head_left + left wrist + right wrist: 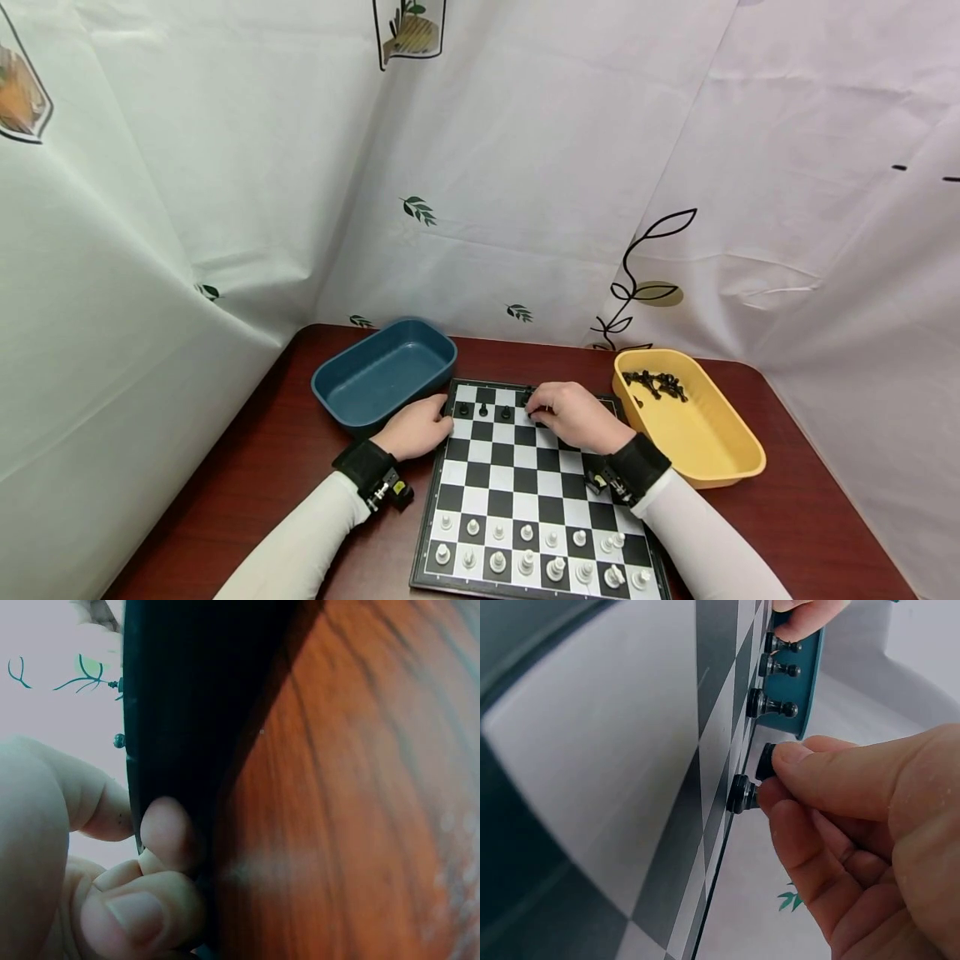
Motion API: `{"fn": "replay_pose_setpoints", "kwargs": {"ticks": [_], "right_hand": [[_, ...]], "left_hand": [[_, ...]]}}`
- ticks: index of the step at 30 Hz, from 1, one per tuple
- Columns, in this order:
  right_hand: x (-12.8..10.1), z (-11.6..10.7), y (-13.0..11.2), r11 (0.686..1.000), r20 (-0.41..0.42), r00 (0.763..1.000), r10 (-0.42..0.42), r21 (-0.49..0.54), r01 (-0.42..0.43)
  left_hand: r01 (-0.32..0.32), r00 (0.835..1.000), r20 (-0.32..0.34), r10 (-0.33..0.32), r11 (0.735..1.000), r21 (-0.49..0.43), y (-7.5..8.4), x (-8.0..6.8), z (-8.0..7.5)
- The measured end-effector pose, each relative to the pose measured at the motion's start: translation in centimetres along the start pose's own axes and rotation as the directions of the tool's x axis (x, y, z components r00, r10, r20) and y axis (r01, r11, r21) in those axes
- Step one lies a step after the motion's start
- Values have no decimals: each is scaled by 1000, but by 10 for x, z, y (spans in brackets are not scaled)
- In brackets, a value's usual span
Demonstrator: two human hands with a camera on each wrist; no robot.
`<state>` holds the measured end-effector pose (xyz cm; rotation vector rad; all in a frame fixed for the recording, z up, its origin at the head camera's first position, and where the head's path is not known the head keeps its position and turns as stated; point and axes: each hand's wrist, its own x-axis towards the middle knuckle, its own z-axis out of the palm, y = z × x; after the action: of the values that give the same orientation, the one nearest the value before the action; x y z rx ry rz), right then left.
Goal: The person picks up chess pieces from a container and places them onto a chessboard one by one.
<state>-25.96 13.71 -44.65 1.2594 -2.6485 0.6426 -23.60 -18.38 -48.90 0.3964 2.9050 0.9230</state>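
A dark red-brown wooden table (pixel 247 467) with rounded corners stands against white sheets (pixel 525 167) hung as walls behind and to both sides. The creased fabric carries small green leaf sprigs (pixel 418 210), a black line-drawn plant (pixel 637 283) and a potted-plant print (pixel 408 29). The light is soft and even.

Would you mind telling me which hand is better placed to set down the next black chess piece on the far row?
Probably the right hand: its fingers already pinch a black piece over that row, and the yellow tray of black pieces lies on its side. The left hand only holds the board edge.
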Motion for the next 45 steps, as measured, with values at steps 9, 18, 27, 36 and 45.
{"fn": "replay_pose_setpoints", "kwargs": {"ticks": [9,18,27,36,45], "right_hand": [[0,3,1,1000,67,998,4,-16,-3],[0,0,-3,998,78,995,60,9,-61],[-1,0,-3,994,97,991,88,49,-93],[-2,-2,-4,997,81,995,63,45,-66],[-3,-5,-4,996,87,995,48,70,-54]], "left_hand": [[-22,1000,-7,22,1000,4,0,0,-1],[-26,1000,-10,26,1000,-2,3,-3,-3],[-4,1000,-5,4,1000,11,2,-2,-1],[8,1000,-3,-8,1000,7,4,-2,0],[11,1000,-4,-11,1000,6,3,-2,-1]]}}
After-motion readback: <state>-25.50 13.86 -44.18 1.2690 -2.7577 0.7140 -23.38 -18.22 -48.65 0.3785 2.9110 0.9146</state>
